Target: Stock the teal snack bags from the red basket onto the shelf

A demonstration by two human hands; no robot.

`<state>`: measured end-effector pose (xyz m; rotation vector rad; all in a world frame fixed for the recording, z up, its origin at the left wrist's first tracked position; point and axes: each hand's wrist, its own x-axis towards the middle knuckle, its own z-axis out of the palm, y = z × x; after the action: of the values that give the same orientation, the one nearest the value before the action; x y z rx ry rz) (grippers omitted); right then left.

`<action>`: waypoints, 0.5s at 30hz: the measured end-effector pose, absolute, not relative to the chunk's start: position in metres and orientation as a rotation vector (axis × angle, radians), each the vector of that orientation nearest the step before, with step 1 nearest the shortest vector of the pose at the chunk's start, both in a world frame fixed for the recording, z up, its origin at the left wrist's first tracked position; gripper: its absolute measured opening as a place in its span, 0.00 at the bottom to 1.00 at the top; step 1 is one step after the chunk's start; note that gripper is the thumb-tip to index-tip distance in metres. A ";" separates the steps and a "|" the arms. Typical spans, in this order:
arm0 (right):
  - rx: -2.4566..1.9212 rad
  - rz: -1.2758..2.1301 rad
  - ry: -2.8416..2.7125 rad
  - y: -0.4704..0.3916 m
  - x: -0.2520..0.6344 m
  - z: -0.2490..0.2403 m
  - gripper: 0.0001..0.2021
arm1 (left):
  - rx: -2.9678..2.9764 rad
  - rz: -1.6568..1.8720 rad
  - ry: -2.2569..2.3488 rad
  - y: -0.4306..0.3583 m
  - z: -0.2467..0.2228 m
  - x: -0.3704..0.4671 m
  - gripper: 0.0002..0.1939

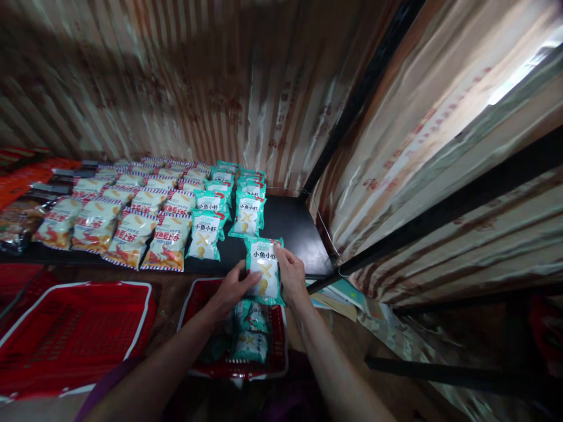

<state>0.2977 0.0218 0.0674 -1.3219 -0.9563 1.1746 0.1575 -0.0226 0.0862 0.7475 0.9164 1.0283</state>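
A green and white snack bag (pixel 264 269) is held upright between my two hands, near the front edge of the black shelf (pixel 294 234). My left hand (pixel 233 287) grips its left side, with the thumb over the front. On the right side, my right hand (pixel 291 272) closes around the edge. Two columns of matching green bags (pixel 206 234) stand on the shelf behind. Below my hands, more green bags (pixel 250 346) lie in a red basket (pixel 281 340), partly hidden by my left forearm.
Rows of white and orange snack bags (pixel 169 240) fill the shelf's left part, with brown and orange packs (pixel 26 214) further left. Another red basket (pixel 88 328) sits at lower left. Black posts (pixel 365 99) and striped sheeting (pixel 176 88) stand behind and at right.
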 end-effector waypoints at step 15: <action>-1.151 0.147 -1.987 -0.146 0.265 0.139 0.23 | 0.732 1.388 1.060 -0.150 0.156 0.138 0.23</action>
<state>0.2652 -0.1462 0.1392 -1.1508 -1.9875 0.1474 0.1379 -0.1498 0.1557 0.7324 1.0602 1.3880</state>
